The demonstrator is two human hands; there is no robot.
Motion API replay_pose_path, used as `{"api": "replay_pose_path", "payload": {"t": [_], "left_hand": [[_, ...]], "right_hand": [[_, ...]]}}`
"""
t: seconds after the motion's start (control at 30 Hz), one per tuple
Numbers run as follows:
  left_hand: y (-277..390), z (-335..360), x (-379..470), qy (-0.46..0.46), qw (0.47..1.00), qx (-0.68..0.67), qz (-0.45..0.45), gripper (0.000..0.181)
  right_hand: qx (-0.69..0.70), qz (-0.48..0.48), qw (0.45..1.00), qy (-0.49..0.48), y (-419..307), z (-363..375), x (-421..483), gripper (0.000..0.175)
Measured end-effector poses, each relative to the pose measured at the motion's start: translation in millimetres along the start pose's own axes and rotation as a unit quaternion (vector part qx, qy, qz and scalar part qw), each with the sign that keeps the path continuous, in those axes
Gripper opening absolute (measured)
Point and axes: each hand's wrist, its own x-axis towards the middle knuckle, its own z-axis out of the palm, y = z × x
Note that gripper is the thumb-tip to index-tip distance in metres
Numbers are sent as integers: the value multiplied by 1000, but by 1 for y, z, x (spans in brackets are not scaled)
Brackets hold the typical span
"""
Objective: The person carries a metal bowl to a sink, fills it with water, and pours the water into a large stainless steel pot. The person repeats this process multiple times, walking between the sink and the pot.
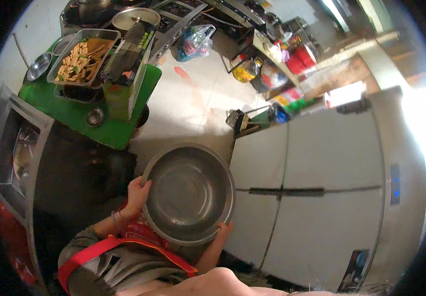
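Note:
A wide round metal basin [187, 188] is held in front of my body, tilted so that its bare inside faces up towards me. My left hand [138, 196] grips its rim on the left, the thumb over the edge. At the lower right of the same rim, my right hand [225, 230] has hold too; most of its fingers are hidden under the basin. Below the basin shows part of a red apron [139, 233] on my body.
To the right stands a large refrigerator [327, 155] with several doors. A green board [76, 120] at the left carries a plastic tub [115, 35] of cut food, a box [126, 74] and small metal bowls [40, 66]. A plastic bag [197, 42] lies on the tiled floor [205, 85] near crowded shelves [277, 55].

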Motion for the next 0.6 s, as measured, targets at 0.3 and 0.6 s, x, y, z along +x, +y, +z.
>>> {"api": "replay_pose_path", "payload": {"t": [0.3, 0.6], "left_hand": [[84, 137, 161, -170, 984, 49, 39, 15], [168, 282, 362, -252, 952, 153, 77, 18]], "right_hand": [[265, -79, 955, 109, -127, -8, 123, 42], [330, -50, 932, 140, -248, 29, 286, 33]]}}
